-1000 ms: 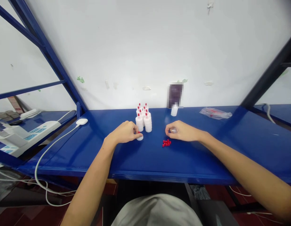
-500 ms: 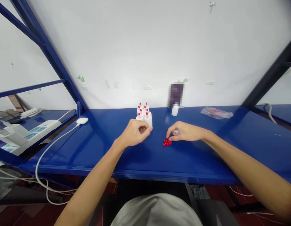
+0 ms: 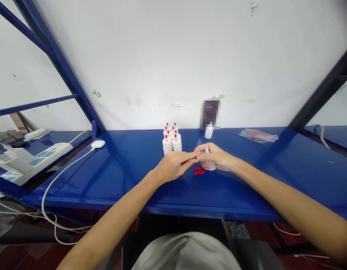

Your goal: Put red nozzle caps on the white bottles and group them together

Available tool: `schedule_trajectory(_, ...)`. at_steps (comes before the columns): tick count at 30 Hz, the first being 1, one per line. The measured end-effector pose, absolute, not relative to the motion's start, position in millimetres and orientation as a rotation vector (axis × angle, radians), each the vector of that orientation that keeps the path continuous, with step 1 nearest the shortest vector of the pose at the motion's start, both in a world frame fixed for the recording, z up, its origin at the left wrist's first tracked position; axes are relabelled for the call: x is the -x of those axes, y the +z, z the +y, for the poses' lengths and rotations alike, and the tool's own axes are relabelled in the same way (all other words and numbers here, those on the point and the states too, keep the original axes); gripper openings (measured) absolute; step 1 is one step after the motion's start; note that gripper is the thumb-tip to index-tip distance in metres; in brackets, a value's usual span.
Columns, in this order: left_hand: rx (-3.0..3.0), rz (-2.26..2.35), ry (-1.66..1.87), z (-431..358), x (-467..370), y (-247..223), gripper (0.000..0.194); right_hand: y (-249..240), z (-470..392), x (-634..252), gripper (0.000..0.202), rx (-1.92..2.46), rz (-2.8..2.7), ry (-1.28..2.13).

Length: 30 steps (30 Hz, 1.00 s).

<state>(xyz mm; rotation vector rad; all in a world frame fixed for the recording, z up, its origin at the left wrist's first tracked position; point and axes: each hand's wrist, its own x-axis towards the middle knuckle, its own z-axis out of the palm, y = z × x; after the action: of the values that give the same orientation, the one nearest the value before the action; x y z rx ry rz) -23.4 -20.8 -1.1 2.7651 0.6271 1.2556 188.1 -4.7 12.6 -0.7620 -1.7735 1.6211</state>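
Note:
My left hand (image 3: 177, 165) reaches across to my right hand, its straightened fingers pinching a small red cap (image 3: 196, 158). The right fingertips touch that cap too. My right hand (image 3: 215, 156) is closed around a small white squeeze bottle (image 3: 211, 164), whose bare pointed nozzle (image 3: 207, 150) tilts up between the fingers. Just below the hands lies a cluster of red caps (image 3: 199, 171). Behind my left hand stand several white bottles with red caps (image 3: 176, 143), grouped in two rows.
Near the wall stands one uncapped white bottle (image 3: 208, 131). A clear plastic bag (image 3: 258, 135) with something red inside lies at the back right. A white cable with a rounded end (image 3: 98, 144) and a power strip (image 3: 47, 159) are on the left. Blue shelf posts flank the blue table (image 3: 106, 183).
My right hand has lifted a red cap from the cluster, with the bottle still in its grasp. My left hand has moved right to meet it and now pinches the cap.

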Motion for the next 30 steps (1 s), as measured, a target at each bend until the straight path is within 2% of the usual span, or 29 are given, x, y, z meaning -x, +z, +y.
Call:
schedule_trajectory(2, -2.754, 0.627, 1.375, -19, 22, -2, 0.023, 14, -9, -187, 0.033, 0.763, -1.856, 1.496)
schedule_trajectory(4, -2.729, 0.666, 1.436, -18, 20, -3, 0.019, 15, -14, -186, 0.032, 0.783, -2.012, 1.199)
schedule_trajectory(7, -2.729, 0.693, 1.414, -18, 18, -4, 0.016, 15, -20, -184, 0.032, 0.824, -2.260, 0.688)
schedule_trajectory(10, -2.756, 0.708, 1.334, -18, 17, -6, 0.016, 12, -22, -182, 0.029, 0.847, -2.387, 0.448)
schedule_trajectory(19, -2.936, 0.681, 1.278, -16, 18, -11, 0.013, 14, -24, -178, 0.017, 0.974, -2.500, 0.239)
schedule_trajectory(25, -3.023, 0.622, 1.312, -18, 15, -7, 0.014, 15, -27, -177, 0.008, 0.921, -2.484, 0.362)
schedule_trajectory(30, -2.927, 0.677, 1.195, -21, 15, -8, 0.014, 13, -27, -177, 0.006, 0.803, -2.436, 0.441)
